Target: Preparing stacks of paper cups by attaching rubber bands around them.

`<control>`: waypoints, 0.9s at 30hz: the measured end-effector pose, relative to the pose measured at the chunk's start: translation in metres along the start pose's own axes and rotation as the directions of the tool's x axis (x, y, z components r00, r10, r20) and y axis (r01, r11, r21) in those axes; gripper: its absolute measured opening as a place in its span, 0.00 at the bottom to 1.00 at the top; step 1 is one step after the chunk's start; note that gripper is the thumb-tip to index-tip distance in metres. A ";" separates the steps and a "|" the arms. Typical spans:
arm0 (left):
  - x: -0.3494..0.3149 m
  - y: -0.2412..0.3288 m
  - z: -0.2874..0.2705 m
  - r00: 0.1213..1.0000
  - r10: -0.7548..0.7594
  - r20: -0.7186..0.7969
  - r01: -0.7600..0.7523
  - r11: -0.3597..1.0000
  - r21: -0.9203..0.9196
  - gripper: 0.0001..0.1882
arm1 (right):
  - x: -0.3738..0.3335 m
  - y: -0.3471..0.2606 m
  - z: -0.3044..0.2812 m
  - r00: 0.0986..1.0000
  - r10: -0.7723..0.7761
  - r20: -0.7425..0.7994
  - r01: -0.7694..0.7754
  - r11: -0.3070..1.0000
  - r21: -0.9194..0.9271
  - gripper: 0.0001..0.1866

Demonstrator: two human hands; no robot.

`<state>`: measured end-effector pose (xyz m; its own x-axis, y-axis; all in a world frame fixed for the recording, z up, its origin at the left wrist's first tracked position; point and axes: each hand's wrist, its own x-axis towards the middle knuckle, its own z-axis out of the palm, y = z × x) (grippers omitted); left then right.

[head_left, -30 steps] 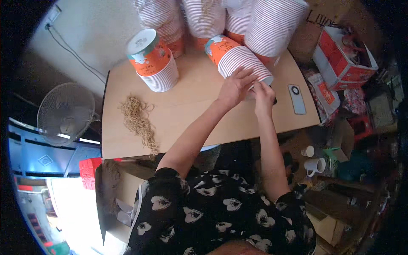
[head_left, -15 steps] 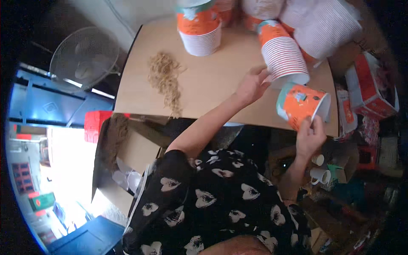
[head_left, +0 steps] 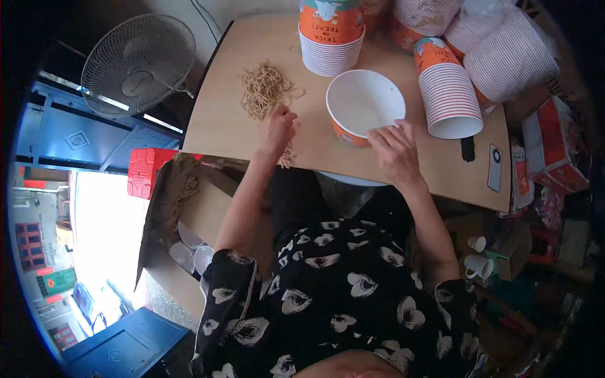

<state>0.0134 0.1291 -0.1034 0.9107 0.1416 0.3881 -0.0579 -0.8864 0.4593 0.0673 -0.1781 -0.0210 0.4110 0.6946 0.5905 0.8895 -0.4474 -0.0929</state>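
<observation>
A paper tub, orange outside and white inside, stands upright on the table in front of me, its open mouth facing up. My right hand grips its near right rim, thumb and fingers closed on the edge. To the left, my left hand is closed at the near end of a loose pile of tan, string-like loops. Strands show at its fingertips and below the wrist. A nested stack of tubs lies on its side at the right, mouth toward me.
An upright tub stack stands at the back of the table; wrapped stacks crowd the back right corner. A phone-like slab lies near the right edge. A fan and an open carton are at the left.
The tub came from beside the lying stack at the right to the middle and now stands mouth up. My left hand left that stack and moved to the tan pile.
</observation>
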 end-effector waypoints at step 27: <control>-0.046 0.083 -0.039 0.877 -0.442 0.190 0.286 0.161 -0.945 0.12 | 0.043 -0.104 0.079 0.758 0.583 0.294 -0.446 0.134 0.885 0.11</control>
<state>-0.0496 0.0662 -0.0515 0.9018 0.4318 -0.0143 -0.1355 0.3140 0.9397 0.0081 -0.0566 -0.0493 0.8884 0.4311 0.1575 0.1123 0.1285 -0.9853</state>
